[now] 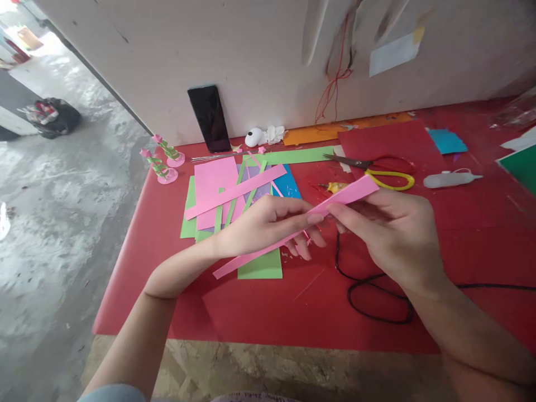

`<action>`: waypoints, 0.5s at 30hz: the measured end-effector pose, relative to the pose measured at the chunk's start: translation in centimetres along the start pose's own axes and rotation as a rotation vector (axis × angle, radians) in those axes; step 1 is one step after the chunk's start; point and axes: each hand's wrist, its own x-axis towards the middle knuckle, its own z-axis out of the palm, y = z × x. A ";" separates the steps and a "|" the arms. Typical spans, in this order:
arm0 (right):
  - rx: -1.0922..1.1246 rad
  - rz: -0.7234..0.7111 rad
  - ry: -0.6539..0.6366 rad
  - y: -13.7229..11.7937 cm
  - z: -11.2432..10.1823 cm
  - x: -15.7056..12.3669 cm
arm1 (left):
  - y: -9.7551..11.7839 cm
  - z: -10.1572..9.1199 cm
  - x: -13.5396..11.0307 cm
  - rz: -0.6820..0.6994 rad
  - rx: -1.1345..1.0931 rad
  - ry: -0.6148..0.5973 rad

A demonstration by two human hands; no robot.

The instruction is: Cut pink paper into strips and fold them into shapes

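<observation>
A long pink strip [352,192] of foam or paper stretches at a slant between my two hands above the red table. My left hand [278,220] pinches it near the middle with thumb and fingers, and its lower end hangs out to the left. Close beside, my right hand [393,234] grips the strip between thumb and fingers, its upper end sticking out past the thumb. Under and behind my left hand lie pink sheets [215,178], green sheets [262,267], a blue sheet [292,178] and another cut pink strip [237,192].
Yellow-handled scissors [389,177] lie behind my right hand, near a squeeze bottle [452,178]. A yellow-tipped tool [335,187] and a black cord [377,318] lie nearby. A phone [209,120] leans on the wall. Two small pink flower figures [167,176] stand at the left edge.
</observation>
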 end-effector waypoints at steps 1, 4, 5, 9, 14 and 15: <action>0.003 -0.017 -0.005 0.0 0.1 -0.1 | -0.1 0.1 0.0 0.006 0.017 0.023; 0.021 -0.017 -0.014 0.0 0.1 -0.2 | -0.3 0.2 0.1 0.024 0.072 0.049; 0.028 -0.013 -0.020 -0.1 0.1 -0.3 | -0.3 0.2 0.1 0.025 0.086 0.048; 0.047 -0.004 -0.055 -0.1 -0.2 -0.3 | 0.0 0.1 0.0 -0.015 0.099 0.057; 0.072 -0.009 -0.073 0.2 -0.6 -0.1 | 0.0 0.0 0.3 -0.078 0.060 0.049; 0.080 -0.015 -0.050 0.3 -0.8 0.0 | -0.2 0.0 0.4 -0.091 0.045 0.044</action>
